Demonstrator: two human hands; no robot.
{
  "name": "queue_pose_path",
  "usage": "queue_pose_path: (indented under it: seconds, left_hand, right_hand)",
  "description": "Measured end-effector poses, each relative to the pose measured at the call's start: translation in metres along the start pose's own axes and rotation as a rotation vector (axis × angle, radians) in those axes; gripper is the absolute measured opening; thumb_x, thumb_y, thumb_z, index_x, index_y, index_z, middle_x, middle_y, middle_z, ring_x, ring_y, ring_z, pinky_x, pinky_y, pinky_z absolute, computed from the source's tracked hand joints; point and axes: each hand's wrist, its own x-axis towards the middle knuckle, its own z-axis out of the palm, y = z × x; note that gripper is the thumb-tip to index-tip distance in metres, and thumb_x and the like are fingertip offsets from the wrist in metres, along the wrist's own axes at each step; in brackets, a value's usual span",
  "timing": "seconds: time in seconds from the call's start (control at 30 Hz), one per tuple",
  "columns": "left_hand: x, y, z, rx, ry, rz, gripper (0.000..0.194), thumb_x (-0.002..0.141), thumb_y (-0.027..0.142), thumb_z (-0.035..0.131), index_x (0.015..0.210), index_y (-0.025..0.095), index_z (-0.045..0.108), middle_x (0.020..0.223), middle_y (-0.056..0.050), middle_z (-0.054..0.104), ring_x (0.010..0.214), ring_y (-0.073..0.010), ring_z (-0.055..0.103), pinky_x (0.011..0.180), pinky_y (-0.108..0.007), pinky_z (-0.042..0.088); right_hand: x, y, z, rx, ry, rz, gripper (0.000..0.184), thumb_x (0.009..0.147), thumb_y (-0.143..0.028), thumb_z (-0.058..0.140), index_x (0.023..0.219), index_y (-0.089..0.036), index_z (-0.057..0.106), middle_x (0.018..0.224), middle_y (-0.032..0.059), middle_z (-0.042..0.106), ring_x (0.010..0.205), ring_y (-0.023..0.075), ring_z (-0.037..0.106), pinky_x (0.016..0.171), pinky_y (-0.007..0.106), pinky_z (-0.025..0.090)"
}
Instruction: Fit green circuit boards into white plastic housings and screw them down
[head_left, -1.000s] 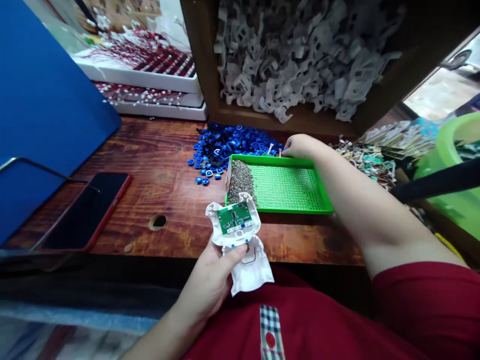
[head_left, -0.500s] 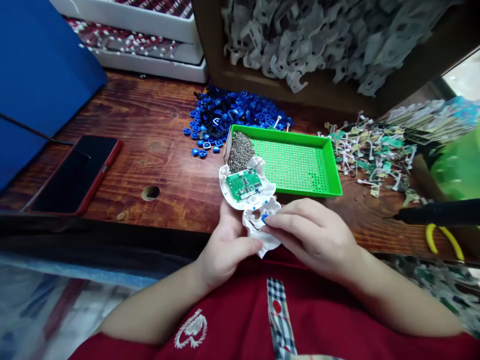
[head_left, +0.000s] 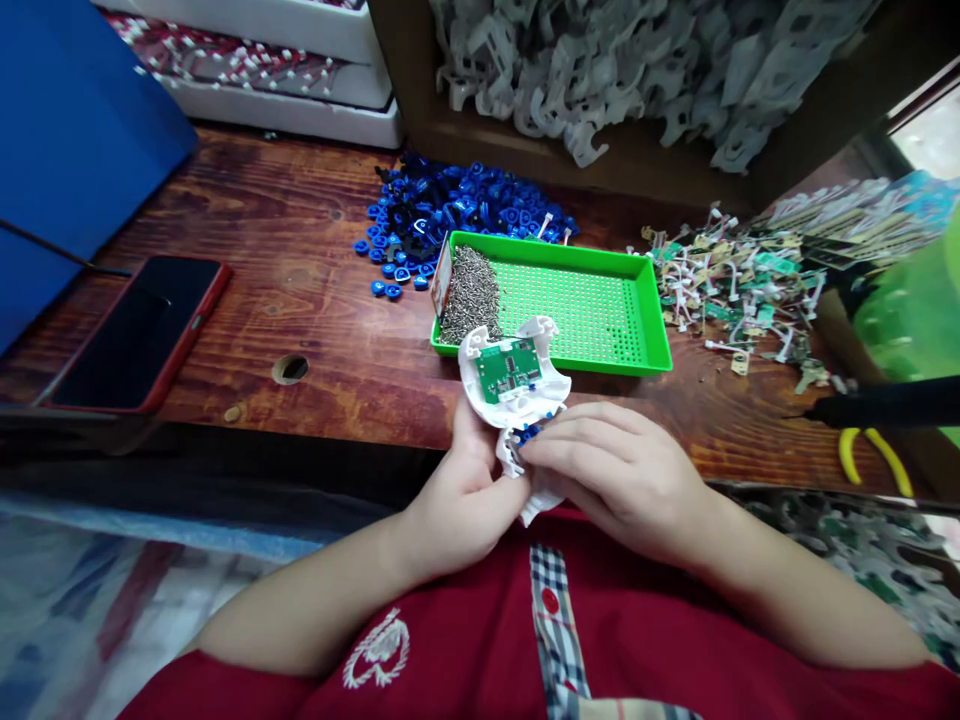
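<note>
My left hand [head_left: 463, 490] grips a white plastic shell [head_left: 514, 385] with a green circuit board [head_left: 508, 368] seated in its upper half. My right hand [head_left: 611, 470] pinches a small blue button [head_left: 527, 433] against the shell's lower half, fingers closed over that part. Both hands sit at the table's near edge, above my red shirt. Just beyond them lies a green perforated tray [head_left: 592, 315] with a heap of small screws [head_left: 466, 300] at its left end. A pile of blue buttons [head_left: 450, 215] lies behind the tray.
A red-cased phone [head_left: 139, 330] lies at the left, beside a blue panel [head_left: 67, 140]. A wooden box of white plastic parts [head_left: 615, 70] stands at the back. Loose circuit pieces [head_left: 739, 285] litter the right, near yellow-handled pliers [head_left: 870, 460]. A hole [head_left: 289, 368] marks the tabletop.
My right hand came back from the blue pile behind the tray to the shell, carrying a blue button, and now presses it into the lower half. The shell sits slightly further right.
</note>
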Motion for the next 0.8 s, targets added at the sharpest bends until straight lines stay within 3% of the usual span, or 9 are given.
queue_pose_path:
  seconds: [0.07,0.2,0.4,0.57,0.8]
  left_hand:
    - [0.000,-0.002,0.000,0.039,-0.001,0.050,0.059,0.076,0.011,0.062,0.127,0.023,0.034,0.129,-0.007,0.055,0.121,-0.0193,0.051,0.104,-0.030,0.038]
    - [-0.002,-0.004,0.000,0.056,-0.070,0.075,0.055,0.083,0.011,0.054,0.129,0.024,0.028,0.132,-0.007,0.053,0.122,-0.0172,0.050,0.106,-0.030,0.035]
    - [-0.003,-0.002,-0.001,0.127,-0.075,0.017,0.057,0.079,0.008,0.057,0.127,0.022,0.029,0.130,-0.008,0.052,0.120,-0.0178,0.052,0.103,-0.028,0.037]
    - [-0.004,0.002,-0.002,0.102,-0.122,-0.006,0.056,0.079,0.007,0.056,0.127,0.021,0.030,0.128,-0.007,0.053,0.120,-0.0186,0.051,0.103,-0.029,0.038]
    - [-0.004,0.000,-0.002,0.094,-0.120,-0.037,0.047,0.081,0.010,0.055,0.123,0.020,0.035,0.121,-0.006,0.057,0.113,-0.0180,0.055,0.097,-0.029,0.043]
  right_hand:
    - [-0.003,-0.002,-0.002,0.041,0.003,0.064,0.017,0.087,-0.015,0.050,0.104,-0.018,0.057,0.098,0.0015,0.066,0.094,0.0111,0.059,0.089,0.028,0.050]
    - [-0.004,-0.008,-0.003,-0.142,0.139,0.156,0.016,0.081,-0.022,0.063,0.097,-0.020,0.060,0.088,0.0030,0.064,0.086,0.0137,0.057,0.081,0.029,0.048]
    - [-0.001,-0.011,0.000,-0.249,0.016,0.158,0.016,0.082,-0.025,0.062,0.094,-0.016,0.063,0.088,0.0048,0.064,0.081,0.0167,0.054,0.072,0.033,0.045]
    - [-0.005,-0.010,-0.002,-0.135,-0.014,0.121,0.020,0.082,-0.021,0.062,0.101,-0.017,0.062,0.092,0.0027,0.064,0.084,0.0151,0.053,0.076,0.030,0.046]
    - [-0.007,-0.012,-0.005,-0.172,-0.017,0.138,0.018,0.083,-0.020,0.059,0.100,-0.015,0.065,0.089,0.0041,0.064,0.081,0.0160,0.052,0.073,0.031,0.046]
